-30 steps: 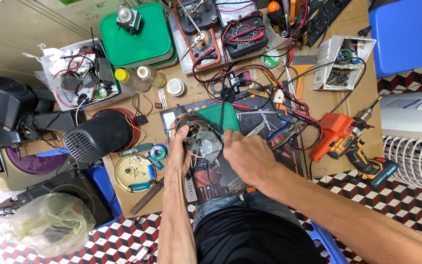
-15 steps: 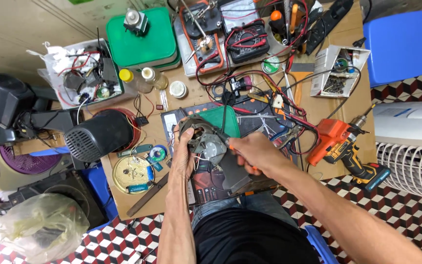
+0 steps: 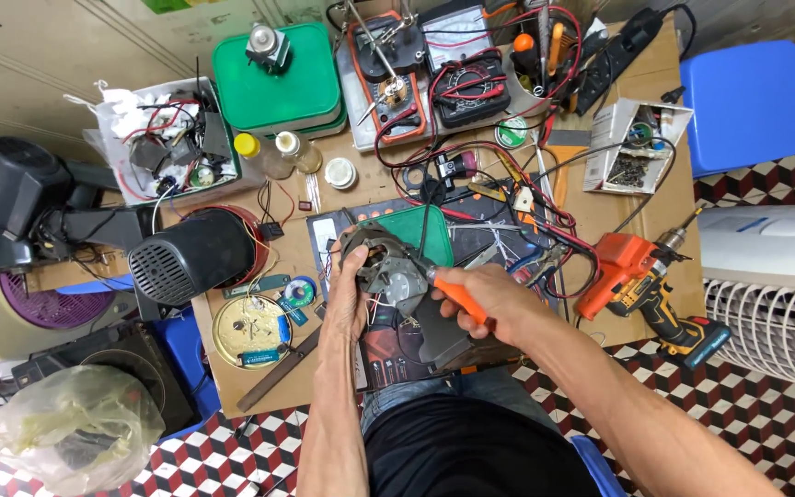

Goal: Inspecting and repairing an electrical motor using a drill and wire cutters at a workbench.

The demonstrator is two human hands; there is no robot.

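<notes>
Your left hand [image 3: 347, 299] is clamped on the grey motor assembly [image 3: 388, 267] at the table's [image 3: 600, 207] front centre, while your right hand [image 3: 494, 304] grips an orange-handled screwdriver [image 3: 457, 296] whose tip meets the motor.

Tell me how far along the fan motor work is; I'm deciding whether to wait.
Done: black motor cover lies off, aside. In hand: left hand steadies the bare motor while right hand works an orange-handled screwdriver into it. Left: motor remains uncovered.
</notes>
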